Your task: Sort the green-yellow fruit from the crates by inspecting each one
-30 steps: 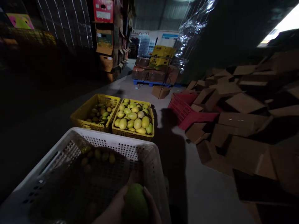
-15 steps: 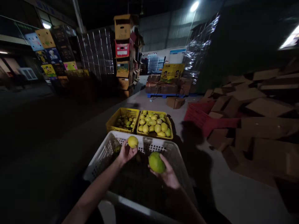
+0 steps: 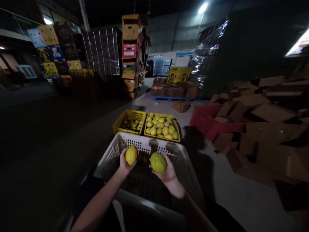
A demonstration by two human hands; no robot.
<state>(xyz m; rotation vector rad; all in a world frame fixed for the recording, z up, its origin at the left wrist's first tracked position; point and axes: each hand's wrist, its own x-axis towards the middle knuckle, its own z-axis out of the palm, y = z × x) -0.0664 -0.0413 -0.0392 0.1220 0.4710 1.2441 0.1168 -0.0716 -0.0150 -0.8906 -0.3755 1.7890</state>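
Yellow fruit [image 3: 131, 155] in L grip [image 3: 129, 158], prob. against palm.

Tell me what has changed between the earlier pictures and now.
One second ago, only the green fruit showed at the hands, low over the white crate. Now the left hand also holds a yellow fruit, drawn slightly nearer the person since half a second ago. The right hand holds the green one. The two yellow crates stayed put.

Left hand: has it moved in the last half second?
Yes: against the far rim of the white crate, the left hand has shifted lower and left in view.
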